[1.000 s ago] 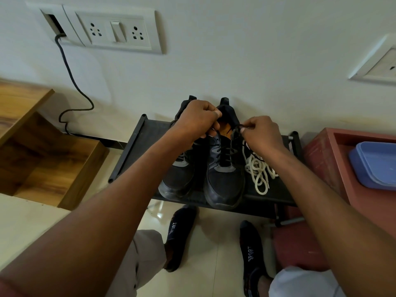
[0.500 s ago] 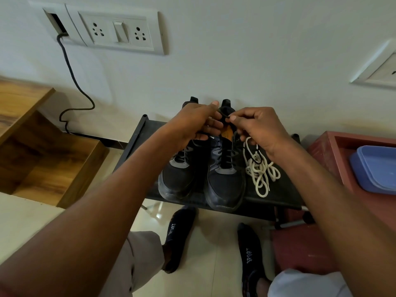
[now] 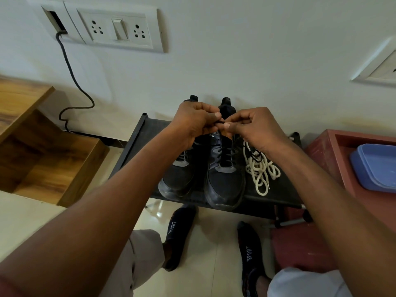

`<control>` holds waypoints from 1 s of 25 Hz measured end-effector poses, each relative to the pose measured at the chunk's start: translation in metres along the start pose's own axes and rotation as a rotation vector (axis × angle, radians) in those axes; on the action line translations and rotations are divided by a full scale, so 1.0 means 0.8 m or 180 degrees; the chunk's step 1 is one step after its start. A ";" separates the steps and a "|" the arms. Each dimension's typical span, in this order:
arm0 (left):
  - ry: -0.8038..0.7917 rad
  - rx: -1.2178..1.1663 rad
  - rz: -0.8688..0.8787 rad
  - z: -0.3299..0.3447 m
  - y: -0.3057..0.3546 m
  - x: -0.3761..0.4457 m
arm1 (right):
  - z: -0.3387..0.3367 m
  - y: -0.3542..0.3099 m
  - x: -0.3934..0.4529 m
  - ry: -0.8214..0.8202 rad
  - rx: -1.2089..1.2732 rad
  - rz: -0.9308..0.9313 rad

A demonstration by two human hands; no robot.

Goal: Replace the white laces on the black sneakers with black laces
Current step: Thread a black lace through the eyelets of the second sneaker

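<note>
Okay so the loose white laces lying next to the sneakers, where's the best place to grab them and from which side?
Probably pinch the white laces at the dense tangle in the middle, coming straight down from above. They lie flat in loose loops on the black rack, right of the right sneaker, so a stray end would likely just trail.

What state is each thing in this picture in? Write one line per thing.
Left hand: pinching the black lace.
Right hand: pinching the black lace.
Black lace: threaded through the right sneaker.
Right sneaker: on the rack.
White laces: removed, heaped loose beside it.
Wall switch: position unclear.
</note>
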State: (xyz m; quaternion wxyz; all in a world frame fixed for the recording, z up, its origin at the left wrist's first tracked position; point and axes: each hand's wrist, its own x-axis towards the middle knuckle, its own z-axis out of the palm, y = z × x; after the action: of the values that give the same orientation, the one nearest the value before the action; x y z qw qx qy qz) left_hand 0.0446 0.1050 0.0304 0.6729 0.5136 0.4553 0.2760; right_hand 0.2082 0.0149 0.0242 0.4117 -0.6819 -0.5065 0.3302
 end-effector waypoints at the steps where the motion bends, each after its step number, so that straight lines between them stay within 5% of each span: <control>1: 0.0027 0.0159 0.0106 0.000 -0.001 0.000 | 0.000 0.004 0.002 0.0109 -0.0127 -0.0035; 6: 0.0155 0.2528 0.1170 -0.006 -0.014 0.009 | 0.003 0.014 0.000 0.0050 -0.1409 0.0077; 10: -0.0381 0.3344 0.1111 -0.004 -0.020 0.006 | 0.014 0.015 -0.001 0.0143 -0.2030 0.0070; 25: -0.0501 0.3073 0.0668 -0.013 -0.023 0.011 | 0.033 0.016 -0.003 0.0369 -0.2307 0.0064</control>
State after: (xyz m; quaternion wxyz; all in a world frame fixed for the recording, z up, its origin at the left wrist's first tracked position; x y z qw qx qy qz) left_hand 0.0371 0.1110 0.0095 0.3593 0.8287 0.4248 0.0603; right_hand 0.1900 0.0166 0.0012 0.1682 -0.8060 -0.5597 0.0942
